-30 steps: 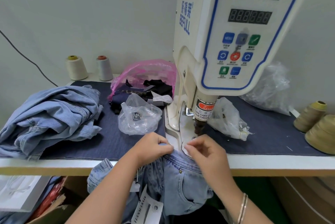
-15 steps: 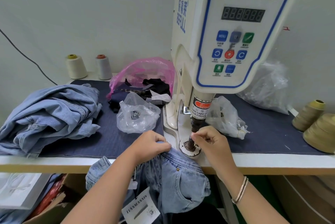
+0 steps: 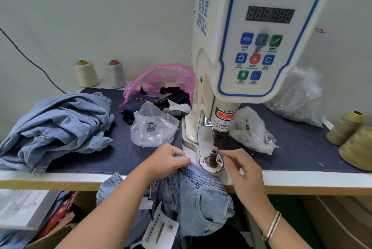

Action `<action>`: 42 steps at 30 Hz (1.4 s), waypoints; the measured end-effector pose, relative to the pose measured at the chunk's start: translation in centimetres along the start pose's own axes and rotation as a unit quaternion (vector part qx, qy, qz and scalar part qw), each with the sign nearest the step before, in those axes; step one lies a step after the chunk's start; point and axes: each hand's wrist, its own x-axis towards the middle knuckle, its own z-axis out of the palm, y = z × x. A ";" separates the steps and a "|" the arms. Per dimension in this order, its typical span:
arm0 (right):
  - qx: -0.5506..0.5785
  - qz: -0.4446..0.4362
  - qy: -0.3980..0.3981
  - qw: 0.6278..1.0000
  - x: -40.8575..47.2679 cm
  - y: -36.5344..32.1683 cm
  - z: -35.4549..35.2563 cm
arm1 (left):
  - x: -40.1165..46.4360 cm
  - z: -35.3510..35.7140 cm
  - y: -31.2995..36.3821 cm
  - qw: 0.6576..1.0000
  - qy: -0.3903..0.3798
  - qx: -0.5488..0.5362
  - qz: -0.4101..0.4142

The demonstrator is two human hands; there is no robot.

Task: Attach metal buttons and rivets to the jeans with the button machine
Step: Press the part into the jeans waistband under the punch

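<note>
Denim jeans [image 3: 193,192] bunched in left hand [image 3: 169,161], beside lower die [image 3: 213,157].

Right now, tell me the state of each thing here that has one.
Machine display: unlit.
Lower post: bare, punch raised above it.
Jeans: waistband beside the post, not over it.
Left hand: grips the waistband.
Right hand: fingers curled beside the post; contents unclear.
Clear bag: open.

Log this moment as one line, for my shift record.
left hand: grips jeans | right hand: beside die post | jeans: not under die
</note>
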 end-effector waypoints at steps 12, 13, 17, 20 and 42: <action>0.179 0.250 -0.321 0.896 -0.4 -1.0 -3.3 | -2.4 -4.2 7.2 0.988 0.031 -0.100 0.117; 0.205 0.273 -0.355 0.870 -0.2 -1.3 -3.3 | -2.6 -4.4 7.2 0.989 0.024 -0.095 0.114; 0.229 0.243 -0.368 0.868 0.9 -1.7 -3.1 | -2.7 -4.8 7.0 0.993 -0.005 -0.051 0.105; 0.381 0.259 -0.290 0.839 1.7 -1.6 -3.5 | -2.4 -5.2 7.0 0.993 -0.050 0.066 0.079; 0.189 0.339 -0.109 0.915 10.2 -0.9 -0.9 | 2.5 -4.2 6.1 0.998 0.035 0.052 0.016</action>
